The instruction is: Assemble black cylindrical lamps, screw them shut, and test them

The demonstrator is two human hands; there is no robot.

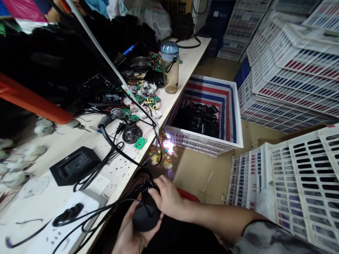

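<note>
Both my hands hold a black projector lamp [146,216] low in front of the bench's edge. Its flat round base faces me, with a thin black cable running into it. My left hand [135,229] cups the base from below and the left. My right hand [167,195] grips the body from above and the right, its thumb lying along the top near some small pale marks. A patch of bright coloured light [167,149] falls just beyond the lamp, beside the bench. The lamp's far end is hidden behind my right fingers and the cables.
On the bench [116,180] are a white power strip [76,215], a black box-shaped housing [75,165], an orange electric screwdriver [37,100], green circuit boards [140,143], loose wires and a bottle [170,68]. A striped-lined crate [230,116] with black parts and stacked white crates [299,63] stand right.
</note>
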